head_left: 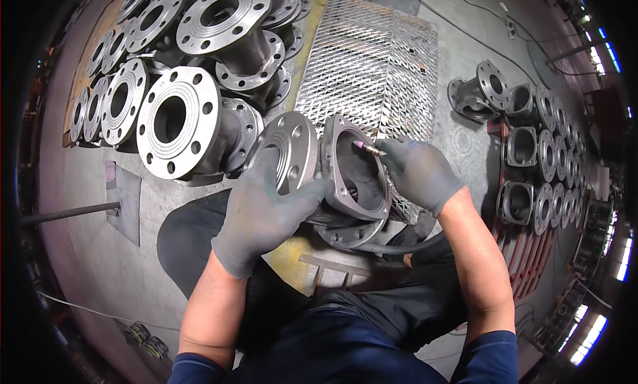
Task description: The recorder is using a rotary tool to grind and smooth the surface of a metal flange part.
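A dark grey cast valve body [340, 194] with a round bolt-holed flange at its left and a squarish open flange at its right stands between my knees. My gloved left hand [259, 214] is closed on it, with fingers over the round flange and thumb reaching to the squarish one. My gloved right hand [420, 174] wraps round a slim die grinder [376, 150] with a pink grinding stone tip. That tip lies at the inner wall of the squarish opening; whether it touches cannot be made out. Most of the grinder's body is hidden by my fingers.
Several flanged castings [176, 121] are piled at the left. A metal grating [362, 58] lies beyond the work. More castings [522, 144] stand in rows on a red rack [531, 261] at the right. A black hose [399, 249] runs beside my right leg.
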`<state>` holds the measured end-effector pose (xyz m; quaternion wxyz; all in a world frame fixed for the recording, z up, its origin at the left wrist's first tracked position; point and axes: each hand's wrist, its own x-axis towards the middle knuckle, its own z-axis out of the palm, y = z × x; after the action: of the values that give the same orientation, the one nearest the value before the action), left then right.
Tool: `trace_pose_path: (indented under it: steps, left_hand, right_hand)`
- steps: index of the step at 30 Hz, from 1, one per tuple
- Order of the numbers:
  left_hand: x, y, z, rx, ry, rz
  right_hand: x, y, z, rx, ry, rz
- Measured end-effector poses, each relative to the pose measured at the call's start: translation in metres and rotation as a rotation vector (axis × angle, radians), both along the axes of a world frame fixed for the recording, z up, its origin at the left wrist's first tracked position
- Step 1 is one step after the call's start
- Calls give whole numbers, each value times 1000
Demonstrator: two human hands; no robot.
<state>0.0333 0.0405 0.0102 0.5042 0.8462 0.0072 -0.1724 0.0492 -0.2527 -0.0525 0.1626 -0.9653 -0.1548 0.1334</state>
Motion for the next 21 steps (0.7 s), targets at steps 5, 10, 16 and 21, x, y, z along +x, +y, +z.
trace_pose_path:
  steps: [5, 10, 16, 21]
  left_hand:
    - [0, -1, 0, -60, 30, 18]
    - [0, 2, -3, 2, -8, -9]
    - [1, 1, -2, -30, 36, 17]
    - [-1, 5, -4, -43, 31, 17]
  right_hand:
    - [8, 2, 12, -87, 116, 50]
    - [11, -1, 3, 53, 49, 28]
    - [9, 3, 5, -39, 118, 23]
    - [9, 3, 5, 27, 83, 11]
